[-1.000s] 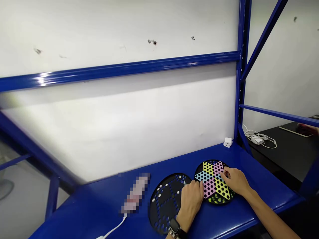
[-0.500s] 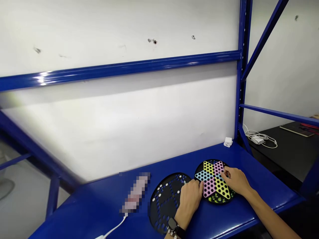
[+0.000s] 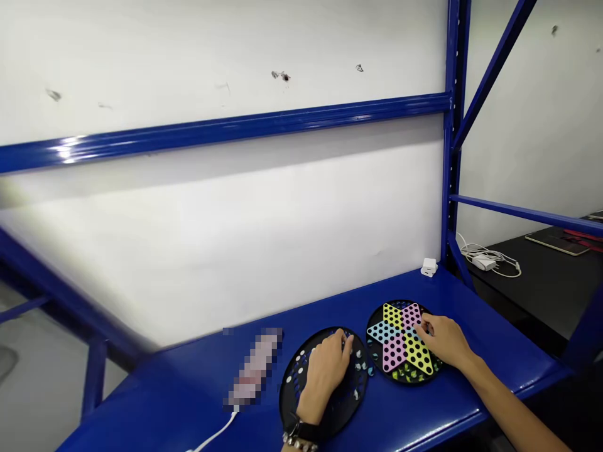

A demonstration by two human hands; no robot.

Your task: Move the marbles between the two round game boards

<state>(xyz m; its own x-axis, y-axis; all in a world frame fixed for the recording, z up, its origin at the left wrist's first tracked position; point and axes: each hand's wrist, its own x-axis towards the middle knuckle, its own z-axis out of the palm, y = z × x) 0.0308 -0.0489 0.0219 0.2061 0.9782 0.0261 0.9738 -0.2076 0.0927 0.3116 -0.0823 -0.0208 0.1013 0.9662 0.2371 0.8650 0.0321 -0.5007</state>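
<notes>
The star-patterned game board [image 3: 400, 342], a round black tray with a coloured, hole-dotted star, lies flat on the blue surface [image 3: 494, 351], right of centre and near its front edge. The right hand [image 3: 445, 342] rests on the board's right side, fingers [image 3: 426, 326] curled loosely onto the star; whether they pinch a piece I cannot tell. Just to the left, almost touching, lies a black perforated disc [image 3: 325, 383], and the left hand [image 3: 325, 370] lies spread on it, fingers bent, nothing visibly gripped. Small marbles [image 3: 360, 364] sit by the gap between the two. Pressing lightly and flat would likely stop either disc sliding. Behind is the wall with a white adapter [image 3: 429, 268]; open surface lies to the left past a blurred object [image 3: 254, 367].
</notes>
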